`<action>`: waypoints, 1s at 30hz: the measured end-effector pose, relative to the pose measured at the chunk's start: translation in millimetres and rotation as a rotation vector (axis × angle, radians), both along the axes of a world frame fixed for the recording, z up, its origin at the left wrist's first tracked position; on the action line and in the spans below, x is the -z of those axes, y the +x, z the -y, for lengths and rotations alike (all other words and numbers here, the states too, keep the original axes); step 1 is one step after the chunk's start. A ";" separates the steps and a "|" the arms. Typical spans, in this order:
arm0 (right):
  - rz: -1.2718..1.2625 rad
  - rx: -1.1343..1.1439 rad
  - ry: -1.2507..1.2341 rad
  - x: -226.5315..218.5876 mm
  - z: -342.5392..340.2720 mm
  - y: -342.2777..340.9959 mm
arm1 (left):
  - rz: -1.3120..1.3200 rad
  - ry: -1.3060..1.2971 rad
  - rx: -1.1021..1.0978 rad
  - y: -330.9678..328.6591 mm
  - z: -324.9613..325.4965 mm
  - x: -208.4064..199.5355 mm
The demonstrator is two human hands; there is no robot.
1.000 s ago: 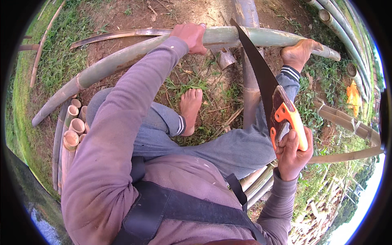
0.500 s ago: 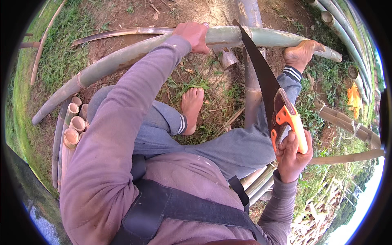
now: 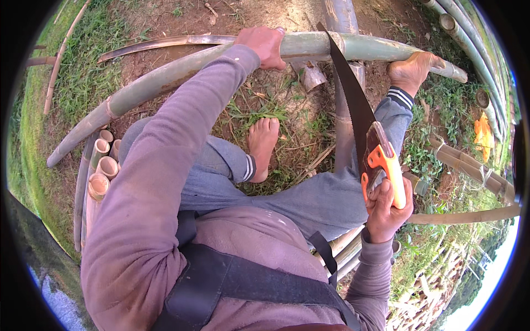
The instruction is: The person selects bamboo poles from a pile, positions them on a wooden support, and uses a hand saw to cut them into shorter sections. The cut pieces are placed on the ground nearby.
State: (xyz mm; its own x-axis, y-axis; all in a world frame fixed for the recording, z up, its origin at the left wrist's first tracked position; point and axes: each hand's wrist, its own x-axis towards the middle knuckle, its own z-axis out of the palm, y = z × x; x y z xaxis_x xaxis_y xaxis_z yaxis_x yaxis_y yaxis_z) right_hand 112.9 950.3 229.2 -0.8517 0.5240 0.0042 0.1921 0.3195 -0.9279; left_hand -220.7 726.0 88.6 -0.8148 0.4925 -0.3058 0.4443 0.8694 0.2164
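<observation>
A long green bamboo pole (image 3: pixel 160 83) lies crosswise in front of me. My left hand (image 3: pixel 261 48) is wrapped over it near the middle. In my right hand (image 3: pixel 389 212) is the orange handle of a handsaw (image 3: pixel 356 99). Its dark toothed blade slants up and left, and the tip overlaps the pole just right of my left hand. Whether the teeth touch the bamboo I cannot tell. My right foot (image 3: pixel 409 73) presses on the pole toward its right end, while my left foot (image 3: pixel 261 146) rests on the grass.
Under the pole runs a thick bamboo post (image 3: pixel 342 113), with a cut stump (image 3: pixel 312 76) beside it. Several cut bamboo tubes (image 3: pixel 107 167) stand at the left. Long poles (image 3: pixel 469 49) are stacked at the far right, near an orange plastic piece (image 3: pixel 482 138). Tied bamboo (image 3: pixel 469 168) lies below.
My right hand has shifted a little to the left, carrying the saw handle along, so the blade stands slightly steeper. My left hand keeps its hold on the pole.
</observation>
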 end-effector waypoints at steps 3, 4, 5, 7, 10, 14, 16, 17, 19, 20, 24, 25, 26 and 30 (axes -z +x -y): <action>0.071 -0.038 0.053 58.5 -15.2 -98.8 | 0.030 0.012 -0.004 4.9 -8.9 -13.9; 0.003 -0.036 0.049 67.6 -11.8 -135.2 | 0.032 0.014 0.009 0.4 -12.4 -15.6; -0.049 -0.033 0.041 67.4 -10.2 -154.2 | 0.029 0.009 0.017 -5.6 -12.7 -12.1; -0.029 -0.054 0.166 76.1 0.2 -145.0 | 0.032 0.019 0.010 5.4 -8.2 -9.7; 0.032 -0.008 -0.029 46.8 14.2 -93.6 | -0.022 0.031 -0.006 -6.8 3.4 -13.9; 0.087 -0.032 -0.005 11.5 -2.8 21.0 | 0.043 -0.012 -0.011 2.0 -0.4 -10.8; -0.009 -0.019 0.112 52.8 -7.7 -3.6 | 0.052 -0.026 0.009 0.7 -6.1 -9.7; -0.037 -0.018 0.086 75.1 -7.2 -41.1 | 0.043 -0.032 -0.006 -1.7 -3.8 -8.4; -0.111 0.016 -0.020 97.3 2.9 -117.7 | 0.036 -0.007 0.009 0.9 -12.5 -7.4; -0.109 -0.007 0.001 98.7 3.7 -147.0 | 0.014 0.004 0.014 -6.5 -12.9 -11.0; -0.079 -0.035 -0.039 92.6 17.5 -120.8 | 0.010 -0.002 -0.005 5.5 -2.5 -6.6; -0.082 -0.017 -0.056 86.9 16.2 -94.7 | -0.003 -0.016 -0.025 -0.4 3.0 -7.0; -0.062 0.000 -0.076 81.0 10.0 -51.6 | 0.004 -0.023 -0.031 -0.9 7.1 -5.8; -0.068 -0.001 0.034 80.8 -4.6 16.3 | 0.029 0.002 -0.003 -2.2 -1.1 -4.2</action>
